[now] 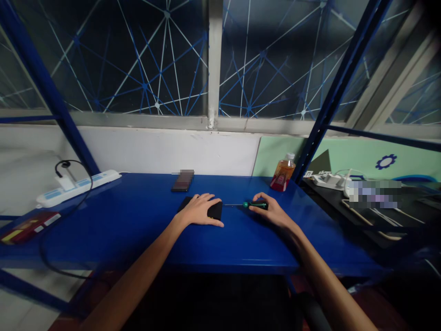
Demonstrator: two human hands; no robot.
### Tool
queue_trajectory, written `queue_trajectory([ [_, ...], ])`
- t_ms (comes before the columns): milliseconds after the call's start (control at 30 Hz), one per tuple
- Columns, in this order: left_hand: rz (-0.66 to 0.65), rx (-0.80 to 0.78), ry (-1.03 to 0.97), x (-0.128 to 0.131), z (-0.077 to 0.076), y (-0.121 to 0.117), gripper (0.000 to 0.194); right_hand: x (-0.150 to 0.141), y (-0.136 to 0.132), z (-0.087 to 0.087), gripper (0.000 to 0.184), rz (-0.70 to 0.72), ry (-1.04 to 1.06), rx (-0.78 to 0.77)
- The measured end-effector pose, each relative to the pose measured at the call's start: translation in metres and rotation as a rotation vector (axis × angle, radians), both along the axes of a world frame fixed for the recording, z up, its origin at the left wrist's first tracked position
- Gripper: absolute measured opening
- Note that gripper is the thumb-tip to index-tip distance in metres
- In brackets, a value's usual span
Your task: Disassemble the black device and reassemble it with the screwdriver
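My left hand (200,210) lies over a flat black rectangular case (215,211) on the blue table. Its fingers reach across the top and far side, while the thumb stretches along the near side, holding it down. Much of the case is hidden under the palm. In my right hand (270,211) is a screwdriver (259,204) with a green and black handle, gripped between thumb and fingers. Its thin metal shaft points left, level with the table, and the tip meets or nearly meets the case's right edge; exact contact cannot be made out.
Behind the case lies a phone (183,180). A drink bottle (283,172) stands at the back right by the blue frame post. Leftward are a white power strip (79,187) with a black cable and a red box (30,227). Chargers and cables (332,180) cover the right-hand surface.
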State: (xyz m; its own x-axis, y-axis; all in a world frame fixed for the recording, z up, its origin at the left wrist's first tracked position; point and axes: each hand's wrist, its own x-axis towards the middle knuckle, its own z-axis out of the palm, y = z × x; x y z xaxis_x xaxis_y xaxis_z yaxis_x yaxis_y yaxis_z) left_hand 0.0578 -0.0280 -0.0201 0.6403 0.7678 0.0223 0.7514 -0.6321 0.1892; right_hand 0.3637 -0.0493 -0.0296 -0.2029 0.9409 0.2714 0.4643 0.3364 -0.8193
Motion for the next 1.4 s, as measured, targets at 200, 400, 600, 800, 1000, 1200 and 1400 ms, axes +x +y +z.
queue_trajectory([
  [200, -0.001, 0.006, 0.004, -0.0003, -0.0014, 0.0010, 0.097, 0.0032, -0.0009, 0.0014, 0.046, -0.049, -0.187, 0.010],
  [400, -0.004, 0.011, 0.002, 0.0007, -0.0005, 0.0004, 0.098, 0.0024, 0.0013, -0.0013, 0.040, -0.070, -0.226, 0.075],
  [600, 0.002, -0.005, 0.011, 0.0013, 0.0024, -0.0012, 0.098, 0.0061, 0.0027, -0.0029, 0.040, -0.044, -0.174, 0.019],
  [800, 0.007, 0.011, -0.002, 0.0020, 0.0037, -0.0031, 0.098, 0.0029, -0.0004, -0.0008, 0.040, -0.069, -0.286, 0.106],
  [1000, 0.010, -0.001, 0.008, 0.0018, 0.0026, -0.0018, 0.099, 0.0036, 0.0006, -0.0047, 0.038, -0.016, -0.181, -0.006],
  [1200, 0.014, 0.012, 0.011, 0.0028, 0.0025, -0.0027, 0.099, -0.0032, -0.0039, -0.0002, 0.042, -0.104, -0.308, 0.184],
  [1400, 0.009, 0.015, 0.000, 0.0019, 0.0021, -0.0022, 0.098, -0.0013, -0.0031, -0.0018, 0.040, -0.015, -0.144, 0.042],
])
